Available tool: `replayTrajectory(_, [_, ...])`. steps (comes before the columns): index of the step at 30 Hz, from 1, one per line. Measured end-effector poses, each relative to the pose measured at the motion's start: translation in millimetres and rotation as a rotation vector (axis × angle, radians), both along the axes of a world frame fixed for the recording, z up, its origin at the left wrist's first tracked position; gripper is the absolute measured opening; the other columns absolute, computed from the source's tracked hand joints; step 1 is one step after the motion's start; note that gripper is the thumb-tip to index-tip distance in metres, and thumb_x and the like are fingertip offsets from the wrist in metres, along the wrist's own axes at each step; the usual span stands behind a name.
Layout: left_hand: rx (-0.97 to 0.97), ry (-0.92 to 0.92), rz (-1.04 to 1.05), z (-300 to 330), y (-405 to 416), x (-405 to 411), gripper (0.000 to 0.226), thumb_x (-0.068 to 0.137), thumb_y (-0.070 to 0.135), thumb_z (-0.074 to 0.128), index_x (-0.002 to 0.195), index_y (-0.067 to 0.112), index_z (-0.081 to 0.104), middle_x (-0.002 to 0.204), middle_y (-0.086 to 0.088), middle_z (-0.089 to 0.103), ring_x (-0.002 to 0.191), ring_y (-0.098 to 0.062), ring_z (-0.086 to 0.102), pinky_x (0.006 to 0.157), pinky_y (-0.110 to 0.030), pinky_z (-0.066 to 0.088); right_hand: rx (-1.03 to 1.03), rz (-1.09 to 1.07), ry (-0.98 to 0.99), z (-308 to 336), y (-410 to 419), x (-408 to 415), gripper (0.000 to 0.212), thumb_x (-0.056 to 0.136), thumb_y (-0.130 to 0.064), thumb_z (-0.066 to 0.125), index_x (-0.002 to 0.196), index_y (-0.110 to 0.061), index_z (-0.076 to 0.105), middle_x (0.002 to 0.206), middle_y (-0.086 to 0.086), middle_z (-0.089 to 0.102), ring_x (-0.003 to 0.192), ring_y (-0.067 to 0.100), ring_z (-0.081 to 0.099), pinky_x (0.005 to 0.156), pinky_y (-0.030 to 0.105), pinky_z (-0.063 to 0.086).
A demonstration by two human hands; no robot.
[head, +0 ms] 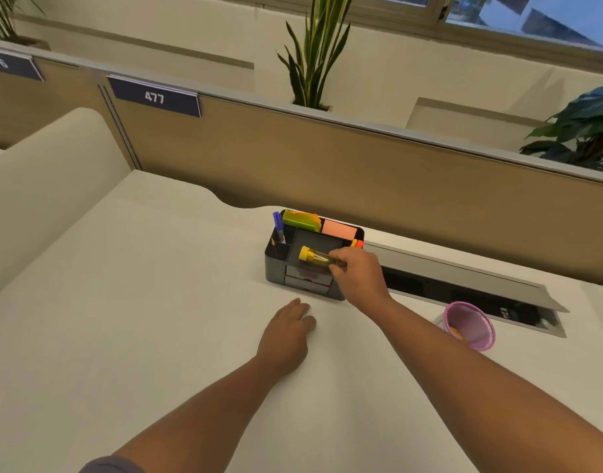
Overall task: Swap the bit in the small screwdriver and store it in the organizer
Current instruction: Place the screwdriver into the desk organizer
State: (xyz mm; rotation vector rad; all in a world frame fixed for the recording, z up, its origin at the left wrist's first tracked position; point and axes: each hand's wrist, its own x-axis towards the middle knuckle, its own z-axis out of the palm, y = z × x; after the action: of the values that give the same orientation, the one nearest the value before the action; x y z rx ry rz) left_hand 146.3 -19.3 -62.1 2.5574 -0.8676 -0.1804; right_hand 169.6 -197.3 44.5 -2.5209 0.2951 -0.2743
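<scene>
while gripped at one end by right hand, screwdriver hangs over organizer tray, long axis pointing left, yellow cap out. nearer than left hand, flat on desk, unclenched, holding nothing. likely needs only lowering straight down.

Office: numbered cubicle partition, desk.

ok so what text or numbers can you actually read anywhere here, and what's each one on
"477": white digits on the dark blue plate fixed to the desk partition.
"476": on a second dark blue plate at the far left; partly cut off and blurred, so this reading is less sure.
Small white marks in the open cable tray: too small to read.
No readable text on the organizer, the screwdriver or the pink mesh cup.
</scene>
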Motion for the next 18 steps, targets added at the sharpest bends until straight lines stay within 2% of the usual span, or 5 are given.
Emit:
replayTrajectory(3, [-0.021, -0.022, 0.017, -1.8, -6.3, 3.3, 0.038, 0.099, 0.008, 0.045, 0.133, 0.013, 0.063, 0.156, -0.009, 0.047, 0.151, -0.030, 0.032, 0.124, -0.039, 0.026, -0.005, 0.014, -0.019, -6.3, -1.3, 4.4, 0.026, 0.091, -0.009, 0.071, 0.116, -0.015, 0.074, 0.105, 0.003, 0.073, 0.094, 0.018, 0.063, 0.085, 0.033, 0.054])
replayTrajectory(9, [-0.006, -0.042, 0.033, -4.2, -10.0, 1.5, 0.039, 0.096, 0.005, 0.048, 0.131, 0.012, 0.064, 0.150, -0.010, 0.054, 0.146, -0.032, 0.040, 0.122, -0.041, 0.032, -0.005, 0.038, -0.025, -11.5, -2.3, 5.9, 0.027, 0.090, -0.009, 0.073, 0.116, -0.014, 0.075, 0.106, 0.004, 0.074, 0.093, 0.014, 0.059, 0.086, 0.035, 0.054])
replayTrajectory(14, [0.002, -0.055, 0.034, -4.0, -9.9, 2.1, 0.039, 0.097, 0.005, 0.049, 0.132, 0.013, 0.064, 0.152, -0.010, 0.052, 0.148, -0.031, 0.037, 0.124, -0.040, 0.026, 0.025, 0.026, -0.005, -11.1, -2.2, 4.7, 0.027, 0.090, -0.010, 0.073, 0.117, -0.013, 0.074, 0.106, 0.003, 0.073, 0.092, 0.013, 0.057, 0.086, 0.035, 0.054])
replayTrajectory(18, [0.001, -0.050, 0.035, -3.0, -10.0, 1.7, 0.040, 0.097, 0.005, 0.050, 0.134, 0.014, 0.062, 0.154, -0.010, 0.050, 0.149, -0.031, 0.036, 0.125, -0.040, 0.024, 0.028, 0.033, 0.016, -11.5, -2.3, 2.9, 0.028, 0.092, -0.009, 0.071, 0.119, -0.014, 0.074, 0.112, 0.003, 0.073, 0.096, 0.010, 0.054, 0.087, 0.029, 0.048])
